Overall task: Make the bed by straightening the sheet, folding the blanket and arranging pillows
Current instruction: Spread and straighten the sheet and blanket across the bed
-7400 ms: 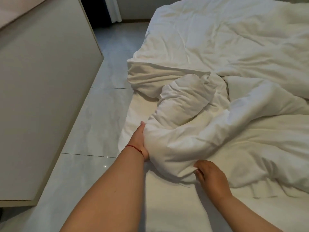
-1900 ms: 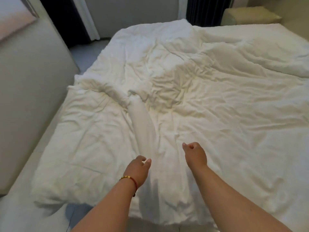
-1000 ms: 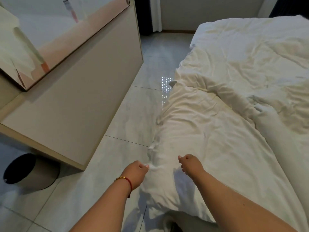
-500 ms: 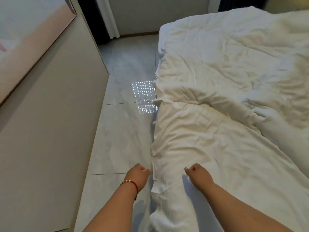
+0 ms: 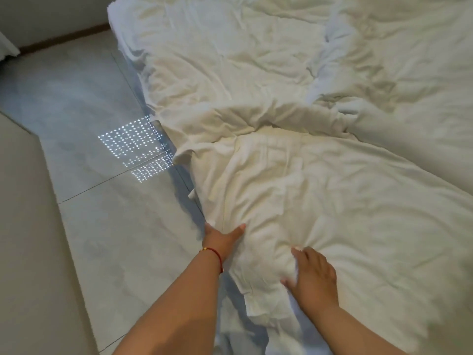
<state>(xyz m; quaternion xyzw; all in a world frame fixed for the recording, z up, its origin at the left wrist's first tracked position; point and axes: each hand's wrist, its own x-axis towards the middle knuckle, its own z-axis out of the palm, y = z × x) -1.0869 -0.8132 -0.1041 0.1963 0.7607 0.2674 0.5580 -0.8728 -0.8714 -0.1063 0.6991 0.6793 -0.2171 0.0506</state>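
Observation:
A rumpled white blanket (image 5: 294, 190) covers the bed, with its left edge hanging over the side toward the floor. A thick fold (image 5: 256, 119) runs across its middle. My left hand (image 5: 221, 239), with a red cord on the wrist, holds the hanging edge; the thumb lies on top and most fingers are hidden by the fabric. My right hand (image 5: 314, 275) grips a bunched ridge of blanket between thumb and curled fingers, a little to the right of and nearer than the left. No pillows are in view.
Pale grey floor tiles (image 5: 107, 213) run along the left of the bed, with a patch of dotted light (image 5: 135, 147). A beige cabinet side (image 5: 23, 226) stands at the far left. A wall with a brown skirting (image 5: 64, 34) is at the top left.
Both hands have come down onto the blanket near the bed's left edge and opened wider around the fabric. The view has tilted down and turned, so the cabinet has slid mostly out of frame.

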